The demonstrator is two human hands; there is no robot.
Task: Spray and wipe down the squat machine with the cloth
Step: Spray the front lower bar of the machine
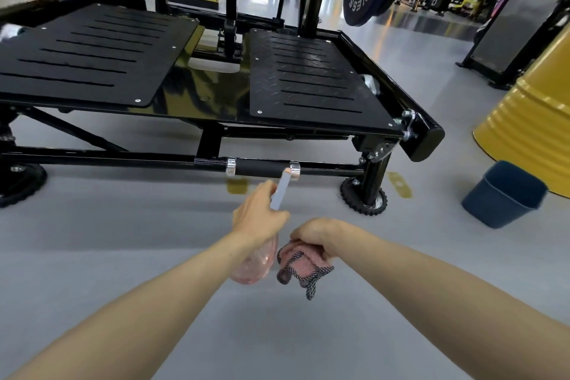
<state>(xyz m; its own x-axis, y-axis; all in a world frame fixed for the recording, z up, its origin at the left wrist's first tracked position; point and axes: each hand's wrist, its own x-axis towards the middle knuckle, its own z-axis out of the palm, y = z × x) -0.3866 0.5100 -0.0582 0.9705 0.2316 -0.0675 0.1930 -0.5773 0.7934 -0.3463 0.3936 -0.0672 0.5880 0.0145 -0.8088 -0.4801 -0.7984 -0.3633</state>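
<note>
Pink cloth (303,265) sits bunched in my right hand (317,236), fingers curled round it. My left hand (259,216) grips the spray bottle (256,262), nozzle aimed at the squat machine's (425,139) near handle bar (262,167). The footplates (308,77) beyond show no wet streaks, so I judge wiping is all still ahead.

Open grey floor (123,256) lies all round the left hand (259,216) with the spray bottle (256,262) and the right hand (314,234) with the cloth (299,268). Straight ahead, the low crossbar (123,157) of the squat machine (425,139) blocks the way. Above it, the left foot plate (92,52) and right foot plate (308,77) are open from the top, with uprights (229,9) crowding the gap between. To the right, the wheel (364,197), blue bin (502,194) and yellow drum (536,126) hem in that side.
</note>
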